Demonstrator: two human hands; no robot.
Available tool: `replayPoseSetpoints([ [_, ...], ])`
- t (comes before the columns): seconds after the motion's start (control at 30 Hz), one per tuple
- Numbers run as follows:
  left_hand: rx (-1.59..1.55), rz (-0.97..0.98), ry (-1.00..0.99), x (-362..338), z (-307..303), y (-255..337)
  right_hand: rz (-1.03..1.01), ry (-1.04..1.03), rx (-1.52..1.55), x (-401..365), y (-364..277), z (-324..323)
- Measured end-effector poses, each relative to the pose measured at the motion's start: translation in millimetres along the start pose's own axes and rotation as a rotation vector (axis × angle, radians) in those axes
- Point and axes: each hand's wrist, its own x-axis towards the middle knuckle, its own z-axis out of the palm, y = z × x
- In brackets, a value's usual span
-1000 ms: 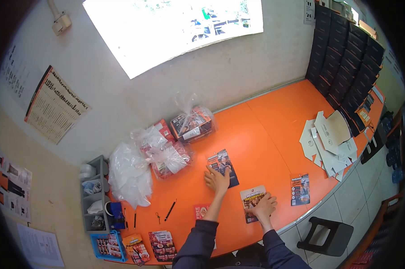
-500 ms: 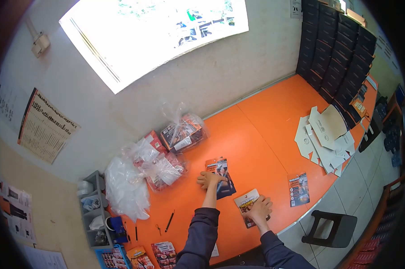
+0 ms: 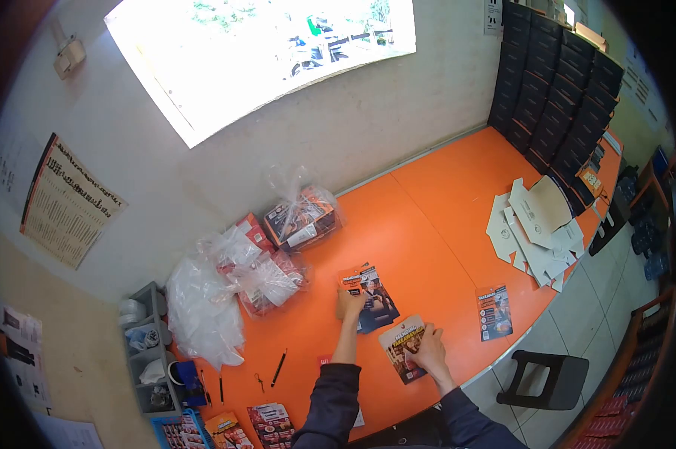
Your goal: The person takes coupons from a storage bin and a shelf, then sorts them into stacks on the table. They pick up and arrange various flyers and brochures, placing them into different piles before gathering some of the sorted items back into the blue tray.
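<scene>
A small fanned stack of dark blue and orange printed leaflets (image 3: 379,305) lies on the orange table. My left hand (image 3: 350,304) is closed at its left edge, the fingertips partly hidden. To the lower right, a brown and black leaflet (image 3: 402,346) lies at a slant near the table's front. My right hand (image 3: 430,350) grips its right side, fingers over the printed face and thumb side out of sight. Another blue and orange leaflet (image 3: 495,313) lies by itself farther right.
Clear plastic bags of printed packs (image 3: 300,221) and a heap of empty plastic bags (image 3: 203,307) sit at the left, beside a grey organizer (image 3: 149,359). A black pen (image 3: 279,367) lies near. Flattened white boxes (image 3: 532,232), stacked black boxes (image 3: 558,90) and a black stool (image 3: 543,380) are on the right.
My left hand has gone from spread over the leaflet stack to closed at its left edge. My right hand has shifted its fingers on the brown leaflet. The view has moved slightly.
</scene>
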Motion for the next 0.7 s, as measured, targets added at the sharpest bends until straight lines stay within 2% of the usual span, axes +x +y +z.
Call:
replayPoseSetpoints([
  [0.13,-0.227,0.266,-0.031,30,18,-60,-0.122,-0.059,0.123,-17,6,-24],
  [0.23,0.041,0.224,0.149,-64,-70,-1,-0.299,0.217,-0.103,-41,-17,-65],
  [0.3,0.158,0.389,0.214,-107,-90,14,-0.347,0.302,-0.173,-42,-20,-70],
  [0.37,0.289,0.536,0.253,-116,-76,12,-0.367,0.322,-0.3,-23,-6,-57],
  [0.43,0.451,0.661,0.269,-105,-36,-15,-0.293,0.278,-0.316,-17,1,-48],
  [0.47,0.4,0.709,0.336,-108,-28,-17,-0.261,0.262,-0.323,-12,1,-49],
  [0.57,0.302,0.629,0.2,-121,-35,-14,-0.251,0.164,-0.229,-12,0,-66],
  [0.67,-0.186,0.747,0.26,-132,-60,-3,-0.52,0.445,0.188,-18,1,-90],
  [0.7,-0.372,0.733,0.257,-142,-61,-3,-0.525,0.455,0.397,-18,7,-88],
])
